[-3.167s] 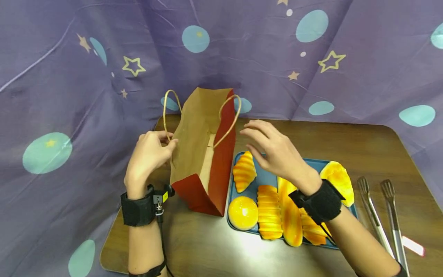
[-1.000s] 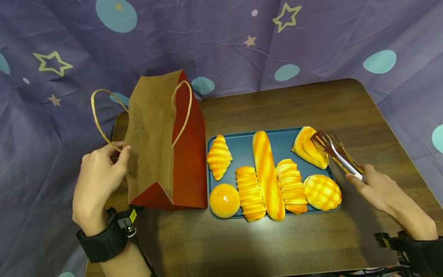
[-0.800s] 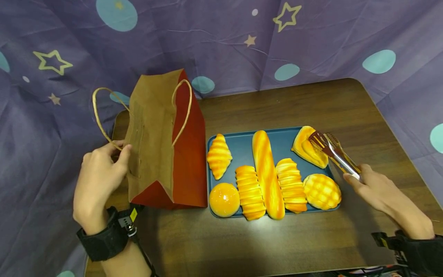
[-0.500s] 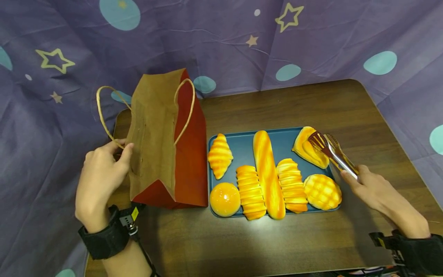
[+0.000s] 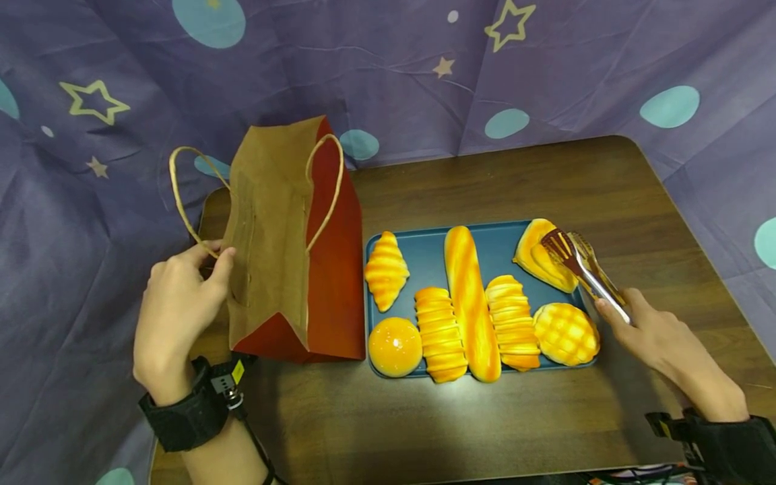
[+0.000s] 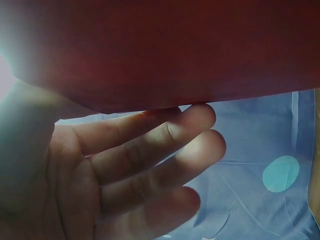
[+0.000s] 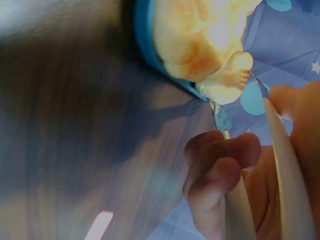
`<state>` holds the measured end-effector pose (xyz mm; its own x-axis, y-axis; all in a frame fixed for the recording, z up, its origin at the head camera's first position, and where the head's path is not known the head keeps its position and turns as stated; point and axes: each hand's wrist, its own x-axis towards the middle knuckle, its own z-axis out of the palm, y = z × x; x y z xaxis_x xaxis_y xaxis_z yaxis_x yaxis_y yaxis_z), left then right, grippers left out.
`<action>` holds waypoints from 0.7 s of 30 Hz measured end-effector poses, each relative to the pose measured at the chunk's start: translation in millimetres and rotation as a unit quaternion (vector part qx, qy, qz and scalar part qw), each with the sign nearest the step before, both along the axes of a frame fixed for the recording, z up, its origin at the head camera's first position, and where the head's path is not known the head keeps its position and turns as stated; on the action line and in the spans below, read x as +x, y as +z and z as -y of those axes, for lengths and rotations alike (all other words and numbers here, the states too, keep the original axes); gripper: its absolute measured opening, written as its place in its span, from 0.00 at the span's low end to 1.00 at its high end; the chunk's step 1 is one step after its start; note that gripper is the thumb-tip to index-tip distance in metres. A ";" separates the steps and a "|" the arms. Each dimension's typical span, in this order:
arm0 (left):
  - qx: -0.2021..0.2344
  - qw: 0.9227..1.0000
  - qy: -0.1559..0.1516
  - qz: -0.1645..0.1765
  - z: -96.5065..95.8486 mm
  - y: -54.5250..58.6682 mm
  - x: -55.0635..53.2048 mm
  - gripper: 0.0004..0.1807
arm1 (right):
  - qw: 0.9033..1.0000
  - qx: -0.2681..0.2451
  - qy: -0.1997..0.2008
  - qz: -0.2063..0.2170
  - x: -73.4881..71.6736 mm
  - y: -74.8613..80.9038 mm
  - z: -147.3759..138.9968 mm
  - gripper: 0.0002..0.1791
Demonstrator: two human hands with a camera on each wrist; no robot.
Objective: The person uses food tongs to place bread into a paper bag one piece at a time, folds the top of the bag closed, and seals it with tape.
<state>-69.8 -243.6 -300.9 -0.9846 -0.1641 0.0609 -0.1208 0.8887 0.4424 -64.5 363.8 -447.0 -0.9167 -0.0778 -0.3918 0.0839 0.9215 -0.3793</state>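
My left hand pinches the left rim of an upright red paper bag with twisted handles; its mouth stands wide. In the left wrist view the fingers lie along the bag's underside edge and the thumb is mostly hidden. On the right, my right hand grips metal tongs. Their slotted tips lie over the right edge of a folded pastry at the tray's far right corner; whether they squeeze it I cannot tell. The right wrist view shows fingers curled round the pale tong handles.
A blue tray beside the bag bears a croissant, a round bun, a long loaf, two ridged rolls and a crosshatched bun. A patterned curtain hangs behind the wooden table.
Since about three seconds ago, my right hand has left the space above the tray and taken up the tongs. During the last second the tongs stay at the folded pastry; the left hand barely moves.
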 end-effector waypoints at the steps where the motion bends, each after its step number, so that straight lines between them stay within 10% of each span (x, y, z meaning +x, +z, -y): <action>1: 0.000 1.000 0.000 0.002 -0.3 0.3 -0.1 0.26 | 1.000 0.004 -0.001 0.002 1.2 -0.4 -0.5 0.39; 21: 0.002 1.000 0.003 0.018 -0.4 1.4 -0.3 0.29 | 0.999 -0.029 -0.023 -0.038 21.9 -9.9 3.1 0.32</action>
